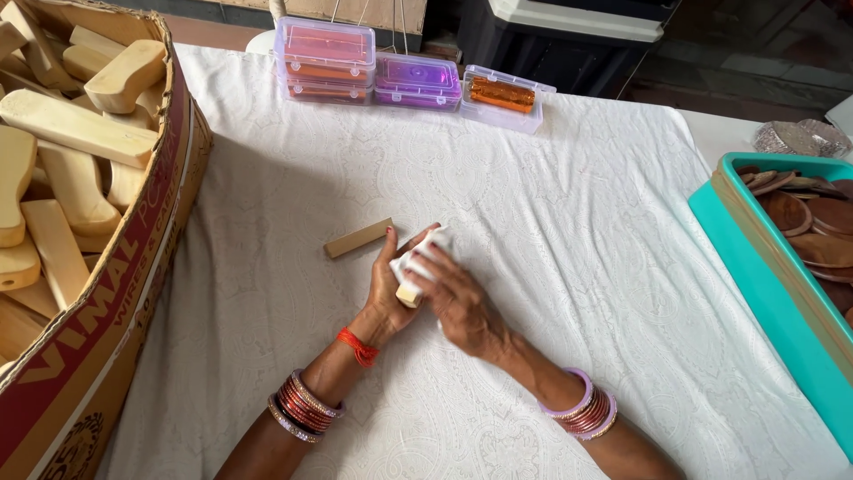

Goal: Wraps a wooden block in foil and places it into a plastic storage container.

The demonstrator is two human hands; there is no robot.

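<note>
My left hand (388, 286) grips a small pale wooden piece (408, 294) at the middle of the table. My right hand (458, 298) presses a white cloth (418, 256) around that piece, covering most of it. Only the piece's lower end shows between the two hands. A plain wooden block (358, 237) lies on the white tablecloth (569, 204) just left of my hands, untouched. Both wrists wear bangles, and the left also has a red thread.
A large cardboard box (133, 267) full of pale wooden pieces stands at the left. Three clear plastic cases (413, 82) sit at the table's far edge. A teal tray (755, 276) with brown wooden discs is at the right.
</note>
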